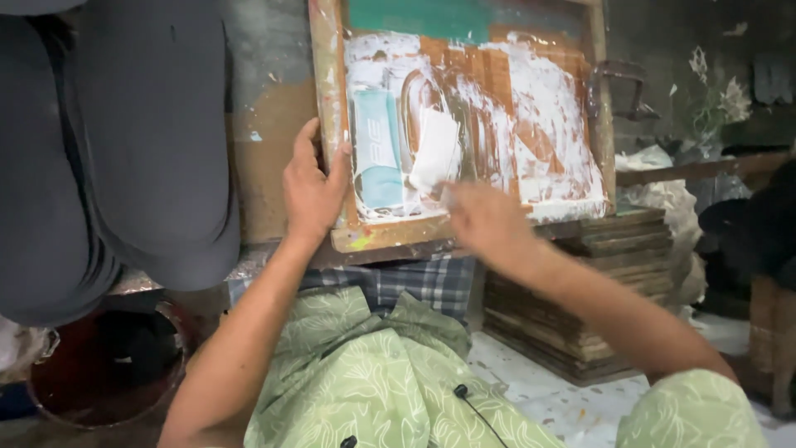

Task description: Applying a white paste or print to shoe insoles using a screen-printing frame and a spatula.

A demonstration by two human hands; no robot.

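Note:
A wooden screen-printing frame lies on the bench, its mesh smeared with white paste and edged with a green band at the top. My left hand grips the frame's left rail near the bottom corner. My right hand is blurred over the lower middle of the mesh, its fingers around a small pale object that I cannot identify. A light blue strip and a white patch lie on the mesh just above my hands.
Grey cloth covers the bench to the left. A metal clamp sits at the frame's right rail. A stack of wooden frames stands on the floor at right. A dark round bucket is at lower left.

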